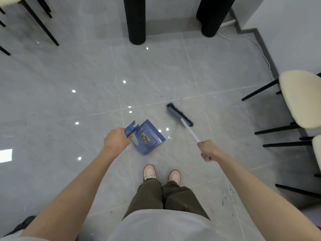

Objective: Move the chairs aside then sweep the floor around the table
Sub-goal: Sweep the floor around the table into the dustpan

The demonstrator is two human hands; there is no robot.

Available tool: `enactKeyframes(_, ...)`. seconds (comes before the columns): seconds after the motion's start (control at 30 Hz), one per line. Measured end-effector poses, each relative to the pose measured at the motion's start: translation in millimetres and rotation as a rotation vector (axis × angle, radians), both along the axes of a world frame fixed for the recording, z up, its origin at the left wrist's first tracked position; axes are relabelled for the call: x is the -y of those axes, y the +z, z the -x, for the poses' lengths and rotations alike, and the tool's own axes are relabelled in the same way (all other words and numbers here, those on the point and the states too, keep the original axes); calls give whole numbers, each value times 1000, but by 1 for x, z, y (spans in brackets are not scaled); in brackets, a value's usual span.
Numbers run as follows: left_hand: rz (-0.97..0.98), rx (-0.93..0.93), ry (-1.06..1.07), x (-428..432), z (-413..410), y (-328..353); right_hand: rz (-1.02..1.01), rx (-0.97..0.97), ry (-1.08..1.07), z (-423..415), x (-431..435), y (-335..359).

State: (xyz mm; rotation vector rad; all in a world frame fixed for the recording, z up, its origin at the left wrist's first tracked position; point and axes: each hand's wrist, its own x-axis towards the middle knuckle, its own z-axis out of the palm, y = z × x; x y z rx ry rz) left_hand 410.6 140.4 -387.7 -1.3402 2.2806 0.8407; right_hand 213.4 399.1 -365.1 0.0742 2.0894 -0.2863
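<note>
My left hand (pixel 116 139) grips the handle of a blue dustpan (pixel 150 137), whose pan rests on the grey tiled floor in front of my feet. My right hand (pixel 209 150) is closed around the white handle of a broom (pixel 180 115); its blue head with black bristles touches the floor to the right of the dustpan, apart from it. Small dark specks of dirt (pixel 180 98) lie just beyond the broom head. Two thick black table legs (pixel 134 20) stand at the top of the view.
Cream-cushioned chairs with thin black legs stand at the right (pixel 300 100) and at the top left (pixel 43 30). A white cable (pixel 257 44) runs along the dark baseboard by the right wall. More dirt marks (pixel 224 200) lie at the lower right.
</note>
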Motion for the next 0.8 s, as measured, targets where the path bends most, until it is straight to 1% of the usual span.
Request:
enactKeyframes(0.07,-9,-6,2,-6,3,0,3,53,31,-9,8,8)
enactKeyframes(0.13,-8,-19,16,-12,8,3,20,130,5,-12,20,17)
enactKeyframes(0.27,11,-39,46,-19,14,10,69,373,-199,-8,36,52)
enactKeyframes(0.37,26,-83,72,-21,11,13,110,472,-295,-2,40,75)
enactKeyframes(0.43,35,-114,99,-18,7,17,114,462,-273,-4,41,84)
enactKeyframes(0.57,57,-135,133,-7,-6,21,142,365,-153,-13,53,96)
enactKeyframes(0.67,79,-143,132,7,-20,25,185,312,-144,-12,71,101)
enactKeyframes(0.8,101,-148,229,35,-40,27,253,231,-121,-6,99,98)
